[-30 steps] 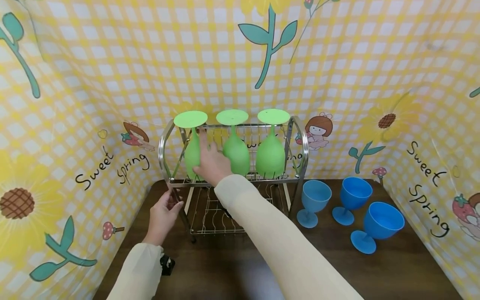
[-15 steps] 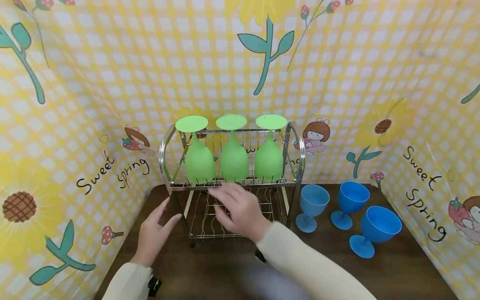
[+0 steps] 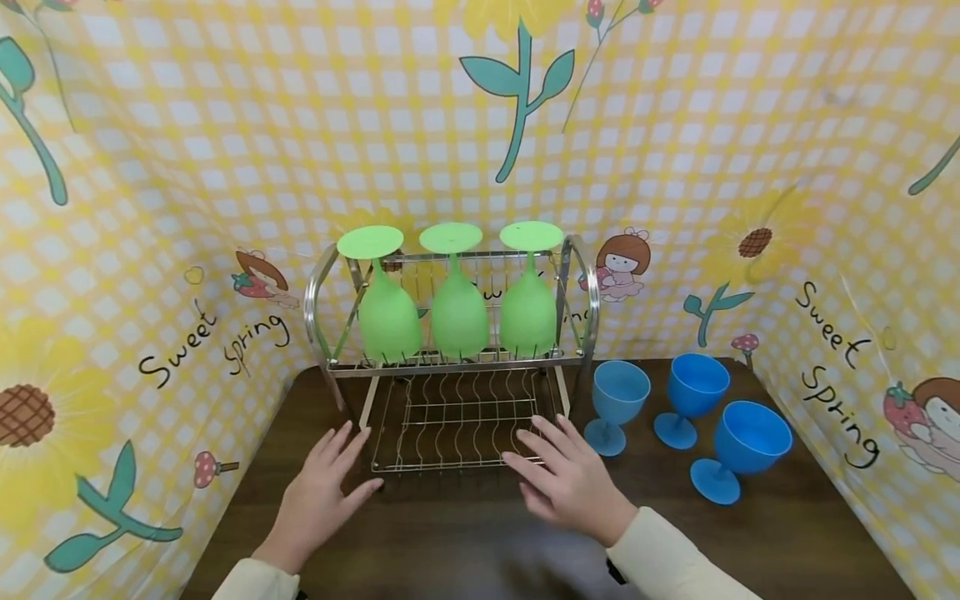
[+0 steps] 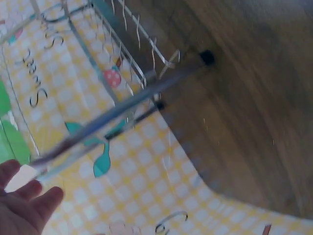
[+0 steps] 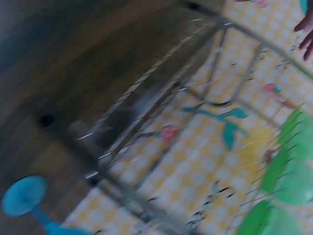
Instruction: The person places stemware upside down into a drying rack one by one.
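Observation:
Three green plastic goblets stand upside down in a row on the upper tier of a metal dish rack (image 3: 457,467): the left goblet (image 3: 390,321), the middle goblet (image 3: 459,317) and the right goblet (image 3: 528,315). My left hand (image 3: 315,496), fingers spread and holding nothing, is near the rack's front left leg. Over by the front right corner of the lower tier, my right hand (image 3: 573,483) has its fingers extended and holds nothing. In the left wrist view, fingertips (image 4: 49,200) show beside a blurred rack leg.
Three blue goblets stand upright to the right of the rack: a paler one (image 3: 621,392), one behind (image 3: 697,385) and one in front (image 3: 752,437). The dark wooden table (image 3: 450,542) is backed by a yellow checked cloth (image 3: 375,125) on three sides.
My right hand has come away from the left green goblet, moving down and to the right. My left hand has let go of the rack's left leg and drawn back toward me.

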`<state>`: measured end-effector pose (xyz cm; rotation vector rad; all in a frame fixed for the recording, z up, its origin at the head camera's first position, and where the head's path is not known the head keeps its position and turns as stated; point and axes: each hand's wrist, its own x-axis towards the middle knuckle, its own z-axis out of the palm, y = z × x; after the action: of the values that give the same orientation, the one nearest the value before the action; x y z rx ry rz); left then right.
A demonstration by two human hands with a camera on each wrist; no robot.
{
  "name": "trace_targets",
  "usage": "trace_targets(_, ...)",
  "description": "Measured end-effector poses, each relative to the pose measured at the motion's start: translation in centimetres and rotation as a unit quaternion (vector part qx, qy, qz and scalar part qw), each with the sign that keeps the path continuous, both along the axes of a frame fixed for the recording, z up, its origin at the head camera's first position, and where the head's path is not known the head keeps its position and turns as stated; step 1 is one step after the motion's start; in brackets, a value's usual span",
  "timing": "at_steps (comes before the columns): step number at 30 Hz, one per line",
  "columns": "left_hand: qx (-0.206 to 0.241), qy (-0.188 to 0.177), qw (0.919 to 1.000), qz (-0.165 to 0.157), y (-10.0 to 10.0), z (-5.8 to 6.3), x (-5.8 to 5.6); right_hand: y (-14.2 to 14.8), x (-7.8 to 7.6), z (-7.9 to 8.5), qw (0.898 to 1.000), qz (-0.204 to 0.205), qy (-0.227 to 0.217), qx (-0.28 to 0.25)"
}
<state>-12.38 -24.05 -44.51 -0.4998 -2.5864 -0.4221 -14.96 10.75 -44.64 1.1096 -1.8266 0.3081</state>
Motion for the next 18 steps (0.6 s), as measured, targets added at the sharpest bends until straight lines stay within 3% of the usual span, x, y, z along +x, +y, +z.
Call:
trace_targets(3, -0.022, -0.035, 0.9991, -0.014, 0.7, -0.4, -0.2, 2.3, -0.2, -1.0, 0.999, -0.028, -0.019, 0.015)
trace_targets(8, -0.05, -0.043, 0.9974, -0.029, 1.5, -1.1, -0.8, 6.5, -0.3, -2.3, 0.995, -0.087, -0.05, 0.028)
trace_targets(14, -0.049, -0.071, 0.9953, -0.045, 3.1, -1.8, -1.5, 10.9, 0.1, -2.6, 0.986, -0.143, -0.087, 0.013)
trace_targets(18, -0.038, -0.076, 0.9951, -0.049, 4.7, -2.4, -2.0, 14.0, 0.3, -2.6, 0.982, -0.17, -0.082, -0.014)
